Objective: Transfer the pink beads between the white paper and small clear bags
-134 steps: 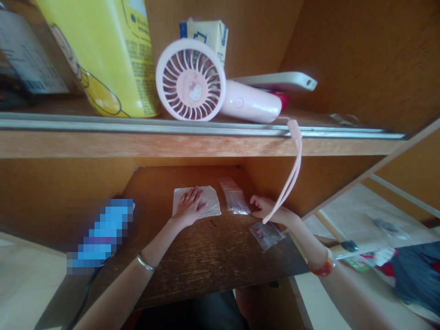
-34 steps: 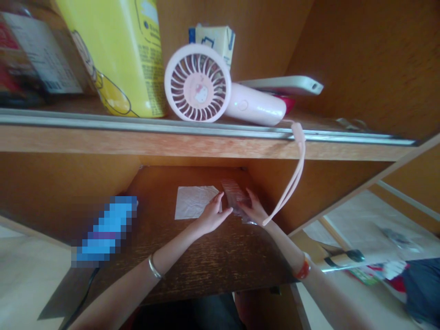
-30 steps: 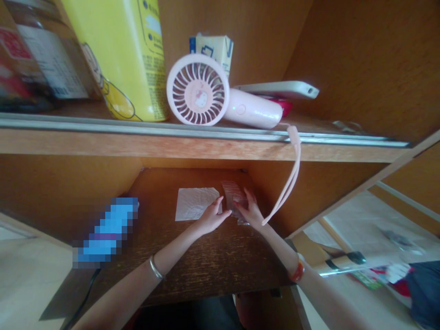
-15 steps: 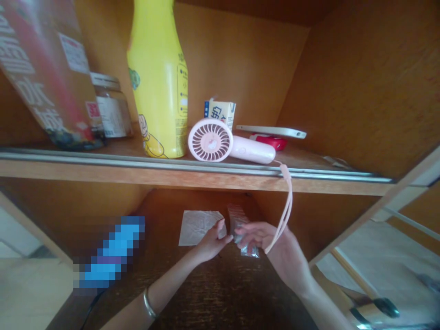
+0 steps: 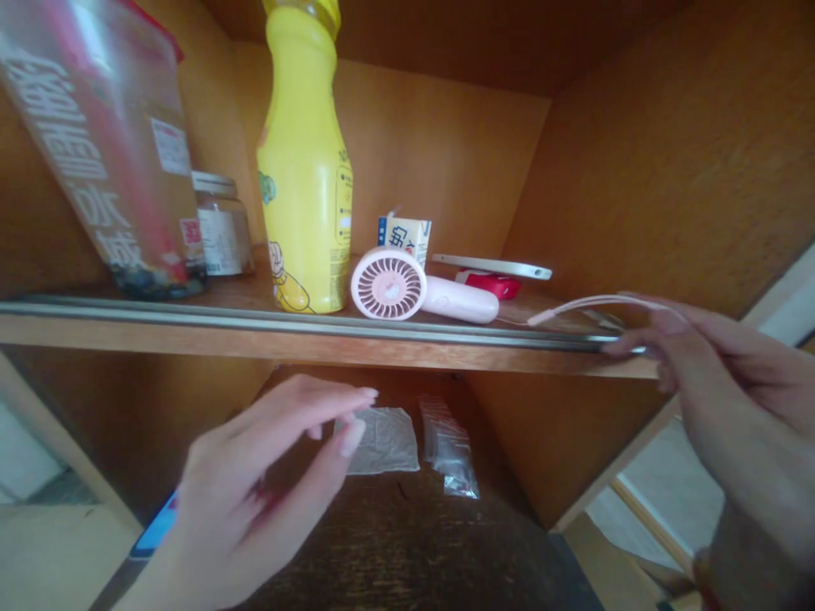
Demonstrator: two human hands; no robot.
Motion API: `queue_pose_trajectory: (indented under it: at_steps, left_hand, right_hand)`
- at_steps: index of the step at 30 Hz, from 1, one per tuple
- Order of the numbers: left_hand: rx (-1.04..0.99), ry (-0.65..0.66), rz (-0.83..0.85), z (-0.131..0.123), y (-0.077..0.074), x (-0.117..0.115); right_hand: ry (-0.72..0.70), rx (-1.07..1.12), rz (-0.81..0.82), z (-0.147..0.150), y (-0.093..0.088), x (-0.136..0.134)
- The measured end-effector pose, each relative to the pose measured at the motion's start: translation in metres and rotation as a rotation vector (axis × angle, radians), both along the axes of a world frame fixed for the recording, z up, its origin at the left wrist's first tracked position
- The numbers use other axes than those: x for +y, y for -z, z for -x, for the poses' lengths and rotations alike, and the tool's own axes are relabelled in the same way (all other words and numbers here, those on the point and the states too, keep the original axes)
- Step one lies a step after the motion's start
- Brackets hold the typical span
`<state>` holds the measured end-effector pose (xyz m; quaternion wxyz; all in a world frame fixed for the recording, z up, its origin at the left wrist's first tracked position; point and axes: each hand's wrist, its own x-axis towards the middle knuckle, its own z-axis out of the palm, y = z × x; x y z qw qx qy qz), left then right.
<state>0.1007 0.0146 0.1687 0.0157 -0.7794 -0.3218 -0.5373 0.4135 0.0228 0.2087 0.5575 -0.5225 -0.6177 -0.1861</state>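
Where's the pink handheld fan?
In the head view, the pink handheld fan sits on the upper wooden shelf, right of the yellow bottle, in front of a small carton.

Light: bright, warm, even glow across the orange wooden cabinet (image 5: 637,187)
Shadow: deeper beneath the upper shelf, over the dark wooden lower shelf (image 5: 407,543)
Glare: thin sheen along the steel shelf rail (image 5: 286,320)
Blur: soft, smeared left hand (image 5: 255,484) and right hand (image 5: 719,399)
Distortion: wide-angle stretching bends the tall red-printed plastic bag (image 5: 95,144) at the edge

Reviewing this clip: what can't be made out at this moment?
Head view:
Right hand: cut off at the right edge; blur hides its hold on the pink strap.
Left hand: motion-blurred, and it hides most of the blue object.
Clear plastic bag: contents too small to tell.
Printed package: cut off by the left edge.
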Motion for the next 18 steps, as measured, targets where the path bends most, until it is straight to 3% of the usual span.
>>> queue_pose_trajectory:
  at_steps: [2, 4, 6, 10, 18]
  left_hand:
    - [-0.072, -0.158, -0.135, 0.007, -0.013, -0.001]
    - [-0.098, -0.298, -0.219, 0.011, -0.024, 0.005]
    - [-0.081, -0.372, -0.289, 0.013, -0.032, 0.015]
    - [0.042, -0.377, -0.302, 0.019, -0.044, 0.033]
    - [0.205, -0.609, -0.346, 0.023, -0.039, 0.042]
  right_hand:
    - [0.221, -0.273, -0.033, 0.004, -0.011, 0.009]
    - [0.267, -0.373, -0.050, 0.013, -0.018, 0.014]
    - [0.143, -0.388, -0.002, 0.025, -0.022, 0.015]
    - [-0.185, -0.424, 0.175, 0.044, -0.031, 0.019]
    - [-0.511, -0.230, 0.357, 0.054, -0.045, 0.047]
